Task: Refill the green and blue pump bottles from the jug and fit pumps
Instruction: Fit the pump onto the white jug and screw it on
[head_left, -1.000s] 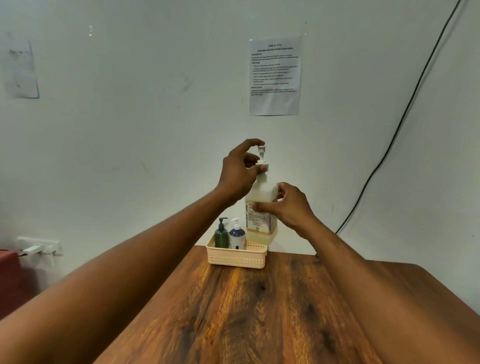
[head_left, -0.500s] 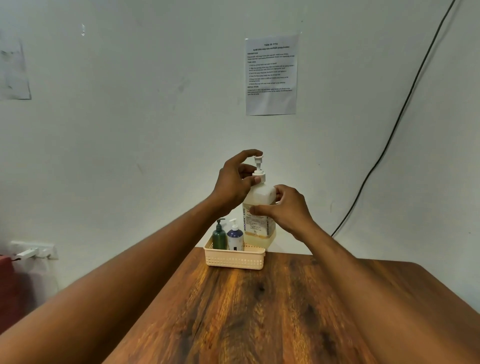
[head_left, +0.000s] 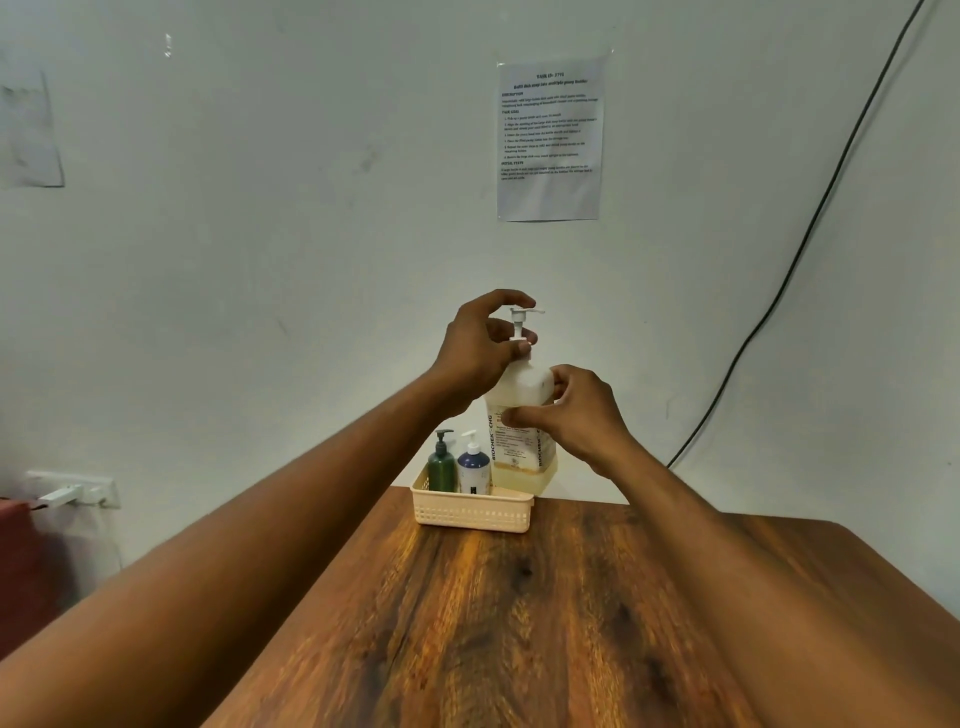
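A pale grey-white wall (head_left: 311, 234) rises behind a dark-grained wooden table (head_left: 545, 623), with a printed sheet of paper (head_left: 549, 137) taped to it and a thin black cable (head_left: 810, 223) running down its right side. At the far edge of the table stands a shallow cream plastic basket (head_left: 470, 512) with perforated walls. Inside it, upright and side by side, are a small dark green pump bottle (head_left: 440, 467) with a matching dark pump and, just to its right, a small dark blue pump bottle (head_left: 472, 470) with a white pump.

Just behind the basket's right end is a large translucent jug (head_left: 519, 415) with a printed label, holding pale yellow liquid at its bottom and topped by a white pump head (head_left: 522, 319). The left hand (head_left: 480, 353) is at the jug's neck, its fingers (head_left: 511, 299) curled around the pump's base and stem. The right hand (head_left: 582, 415) holds the jug's body from the right, fingers closed on the labelled side.
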